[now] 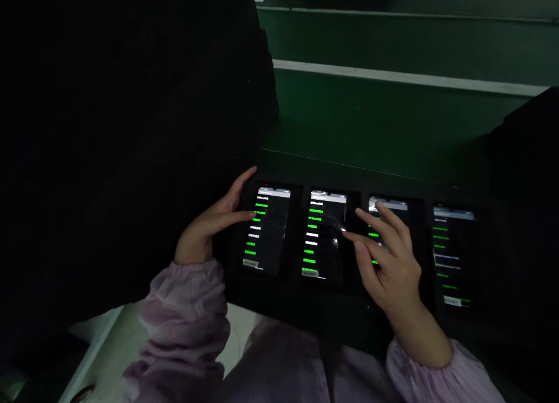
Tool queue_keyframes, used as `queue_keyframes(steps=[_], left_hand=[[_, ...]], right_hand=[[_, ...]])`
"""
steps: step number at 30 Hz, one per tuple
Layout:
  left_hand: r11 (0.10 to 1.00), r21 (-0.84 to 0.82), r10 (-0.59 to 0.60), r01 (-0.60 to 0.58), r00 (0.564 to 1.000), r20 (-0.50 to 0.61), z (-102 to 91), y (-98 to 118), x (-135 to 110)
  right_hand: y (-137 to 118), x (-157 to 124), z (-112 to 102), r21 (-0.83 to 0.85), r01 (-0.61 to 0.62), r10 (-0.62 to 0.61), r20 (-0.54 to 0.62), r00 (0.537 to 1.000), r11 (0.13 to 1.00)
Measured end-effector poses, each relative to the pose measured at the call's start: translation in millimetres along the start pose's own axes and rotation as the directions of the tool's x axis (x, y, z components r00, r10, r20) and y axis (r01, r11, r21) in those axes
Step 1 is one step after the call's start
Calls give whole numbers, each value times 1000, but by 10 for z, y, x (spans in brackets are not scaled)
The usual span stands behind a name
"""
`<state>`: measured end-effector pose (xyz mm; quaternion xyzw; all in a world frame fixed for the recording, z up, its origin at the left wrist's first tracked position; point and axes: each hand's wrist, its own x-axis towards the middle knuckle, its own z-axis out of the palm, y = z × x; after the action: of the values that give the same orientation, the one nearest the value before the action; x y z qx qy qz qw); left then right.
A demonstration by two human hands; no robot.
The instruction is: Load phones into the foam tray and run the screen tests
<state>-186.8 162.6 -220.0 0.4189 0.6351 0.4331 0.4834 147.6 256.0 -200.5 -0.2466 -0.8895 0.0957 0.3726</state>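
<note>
Phones (325, 234) under both hands (388, 257)

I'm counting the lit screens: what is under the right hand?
The right hand lies over the third phone; its top bar and some green lines show, the rest is covered. Its forefinger reaches the second phone.

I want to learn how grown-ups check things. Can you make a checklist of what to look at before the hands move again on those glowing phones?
1. All four screens lit: first phone, second phone, third phone, fourth phone all glow: ok.
2. Phones sitting in the dark tray: ok.
3. Left hand steadying the first phone's edge: ok.
4. Right hand fingertip on the second phone's screen: cannot tell if it touches.
5. Third phone's screen fully visible: not ok, the right hand covers it.
6. Screen text readable: cannot tell, too small.
</note>
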Motion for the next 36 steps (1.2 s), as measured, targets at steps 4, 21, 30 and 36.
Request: queue_keyframes(steps=[4,21,30,36], left_hand=[[998,61,-28,23,996,83,-17,35,-47],[977,-119,143,-180,954,-263,16,-200,130],[939,-143,245,-314,899,-363,63,-329,272],[934,-184,208,-307,884,-419,103,-313,271]], right_hand=[[-51,6,-4,33,85,-86,23,996,996],[-475,-33,177,89,129,-146,227,963,988],[-860,8,469,61,98,-112,292,950,993],[-423,-308,-159,18,-23,22,58,998,1000]])
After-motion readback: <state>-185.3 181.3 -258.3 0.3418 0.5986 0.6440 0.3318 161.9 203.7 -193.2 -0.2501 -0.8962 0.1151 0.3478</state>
